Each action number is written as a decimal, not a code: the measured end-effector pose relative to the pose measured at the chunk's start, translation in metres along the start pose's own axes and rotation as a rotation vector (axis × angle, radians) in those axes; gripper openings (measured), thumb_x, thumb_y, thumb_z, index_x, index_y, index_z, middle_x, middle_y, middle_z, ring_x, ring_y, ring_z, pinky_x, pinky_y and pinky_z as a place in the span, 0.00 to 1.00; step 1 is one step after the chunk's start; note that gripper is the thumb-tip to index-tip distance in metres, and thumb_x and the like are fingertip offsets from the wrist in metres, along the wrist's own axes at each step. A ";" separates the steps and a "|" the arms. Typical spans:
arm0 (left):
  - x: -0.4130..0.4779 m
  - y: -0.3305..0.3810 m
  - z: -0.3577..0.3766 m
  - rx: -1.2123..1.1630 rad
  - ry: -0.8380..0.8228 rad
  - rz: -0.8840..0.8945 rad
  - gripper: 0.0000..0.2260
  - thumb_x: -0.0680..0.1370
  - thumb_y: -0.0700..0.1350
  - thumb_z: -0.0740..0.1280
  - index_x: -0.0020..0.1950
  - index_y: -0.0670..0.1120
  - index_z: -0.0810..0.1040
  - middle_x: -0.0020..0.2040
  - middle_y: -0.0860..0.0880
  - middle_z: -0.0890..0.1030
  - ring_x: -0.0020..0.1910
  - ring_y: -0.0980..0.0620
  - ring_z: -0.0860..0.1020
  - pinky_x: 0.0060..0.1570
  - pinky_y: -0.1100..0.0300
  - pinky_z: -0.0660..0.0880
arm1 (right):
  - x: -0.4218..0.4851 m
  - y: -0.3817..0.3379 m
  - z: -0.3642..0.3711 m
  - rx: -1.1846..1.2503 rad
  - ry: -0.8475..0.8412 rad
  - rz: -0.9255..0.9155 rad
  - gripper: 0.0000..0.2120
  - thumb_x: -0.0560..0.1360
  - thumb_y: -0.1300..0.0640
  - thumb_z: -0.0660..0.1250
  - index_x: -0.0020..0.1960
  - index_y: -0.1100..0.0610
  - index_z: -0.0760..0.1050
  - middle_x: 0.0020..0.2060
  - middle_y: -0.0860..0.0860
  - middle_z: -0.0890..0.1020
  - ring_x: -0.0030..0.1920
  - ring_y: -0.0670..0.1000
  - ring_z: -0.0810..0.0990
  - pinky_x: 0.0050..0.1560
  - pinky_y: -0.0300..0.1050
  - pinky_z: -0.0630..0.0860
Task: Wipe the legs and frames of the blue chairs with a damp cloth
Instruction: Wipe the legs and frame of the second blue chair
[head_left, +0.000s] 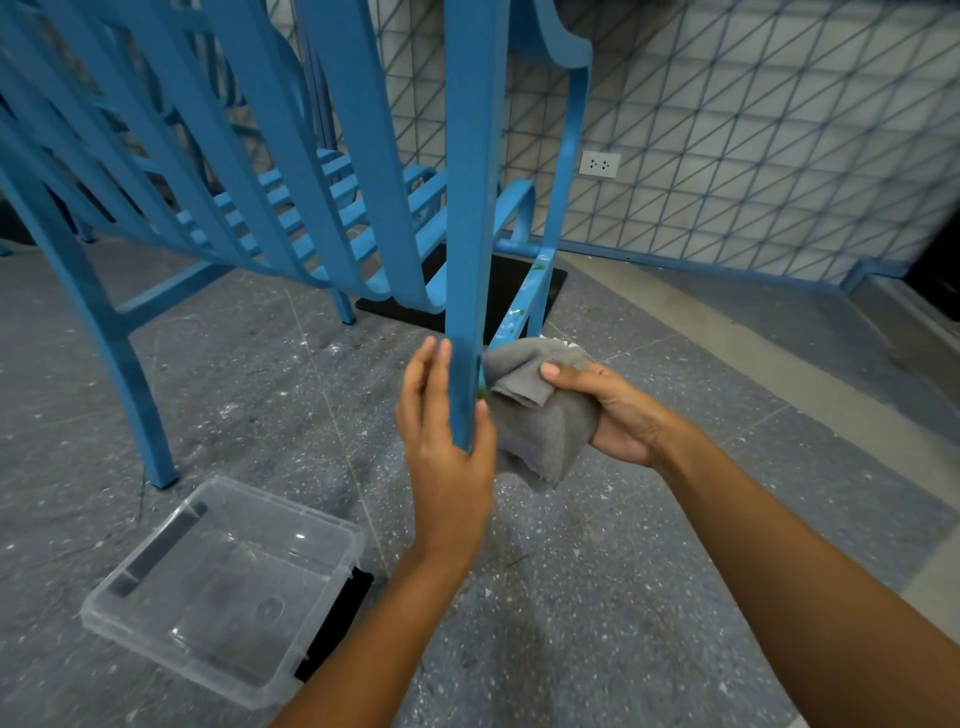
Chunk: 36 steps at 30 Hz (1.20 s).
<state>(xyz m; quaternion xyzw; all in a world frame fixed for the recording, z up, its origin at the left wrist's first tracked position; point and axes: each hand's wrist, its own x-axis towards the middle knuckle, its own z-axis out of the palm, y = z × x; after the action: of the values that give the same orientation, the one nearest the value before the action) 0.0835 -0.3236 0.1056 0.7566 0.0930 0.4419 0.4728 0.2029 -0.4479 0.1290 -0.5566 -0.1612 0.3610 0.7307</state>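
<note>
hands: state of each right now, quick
Left hand: holds the chair leg between thumb and fingers.
Right hand: grips the grey cloth, against that leg.

The grey speckled terrazzo floor (623, 597) bore the legs of blue metal chairs (130, 374). A flat black mat (524, 291) lay beneath them near the wall edge. A shallow clear plastic box (156, 631) sat toward the near left.
</note>
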 end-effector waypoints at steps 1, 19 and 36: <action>0.002 -0.003 0.000 0.001 -0.018 -0.027 0.26 0.78 0.38 0.64 0.74 0.46 0.60 0.72 0.54 0.60 0.70 0.71 0.56 0.64 0.82 0.53 | 0.001 0.000 -0.002 0.012 0.035 -0.014 0.22 0.70 0.57 0.68 0.63 0.59 0.72 0.55 0.55 0.81 0.55 0.53 0.80 0.58 0.48 0.78; 0.012 -0.025 0.004 0.061 -0.101 -0.060 0.28 0.78 0.41 0.64 0.73 0.51 0.55 0.67 0.57 0.64 0.67 0.58 0.66 0.56 0.87 0.58 | 0.051 0.019 0.057 -1.112 0.232 -0.469 0.11 0.73 0.67 0.63 0.55 0.59 0.73 0.49 0.52 0.78 0.49 0.47 0.77 0.49 0.38 0.76; 0.008 -0.033 0.009 0.079 -0.045 -0.021 0.29 0.77 0.42 0.65 0.72 0.48 0.52 0.67 0.53 0.67 0.66 0.54 0.69 0.55 0.87 0.60 | 0.052 0.041 0.022 -1.298 -0.149 -0.473 0.19 0.75 0.70 0.56 0.63 0.58 0.71 0.66 0.53 0.72 0.67 0.53 0.68 0.68 0.45 0.66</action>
<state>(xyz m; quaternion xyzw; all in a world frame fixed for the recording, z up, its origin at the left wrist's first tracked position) 0.1044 -0.3075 0.0826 0.7834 0.1078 0.4158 0.4492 0.2103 -0.3906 0.0896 -0.8047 -0.5110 0.0600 0.2962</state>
